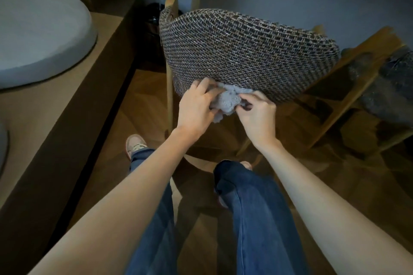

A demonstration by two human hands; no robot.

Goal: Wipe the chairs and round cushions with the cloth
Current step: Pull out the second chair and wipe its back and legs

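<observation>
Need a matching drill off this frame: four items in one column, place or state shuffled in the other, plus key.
Items
1. cloth
2. chair back
3. round cushion
4. shoe

Place or state
A. on the wooden floor
B. on the tan ledge, far left
C. bunched, pinched by left hand and right hand
D. dark weave, just above both hands

Pairs: 1-C, 2-D, 3-B, 4-A
</observation>
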